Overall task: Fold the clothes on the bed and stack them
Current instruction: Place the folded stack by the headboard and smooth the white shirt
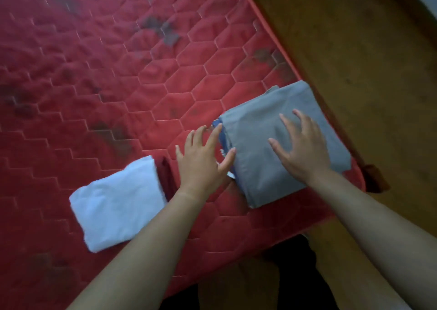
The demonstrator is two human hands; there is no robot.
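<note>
Grey garment (260,168) folded at bed (118,73) corner

It lies on a blue garment (223,139). Right hand (305,153) rests flat on top, left hand (201,163) touches the stack's edge; both grips spread wide, holding nothing.

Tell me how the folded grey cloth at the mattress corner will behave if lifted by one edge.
The folded grey cloth will probably flop and unfold; soft creases show under the right hand. It looks light, being thin. It may slide off the blue garment beneath it.
</note>
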